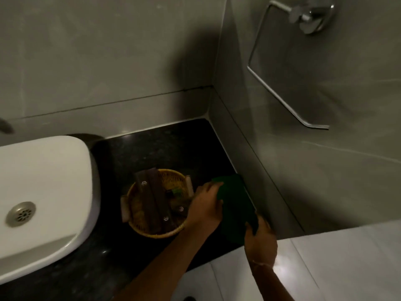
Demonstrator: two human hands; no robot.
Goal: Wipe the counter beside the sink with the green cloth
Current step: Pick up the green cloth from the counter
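The green cloth (235, 205) lies spread flat on the dark speckled counter (165, 146), at its right end against the side wall. My left hand (206, 205) rests on the cloth's left edge with fingers gripping it. At the cloth's near corner, by the counter's front edge, my right hand (259, 240) pinches the fabric. The white sink (43, 192) stands on the counter at the left.
A yellow woven basket (138, 216) holding several dark packets sits between the sink and the cloth, touching my left wrist. A chrome towel ring (288, 68) hangs on the right wall. Tiled walls close the counter at back and right. White floor tiles lie below.
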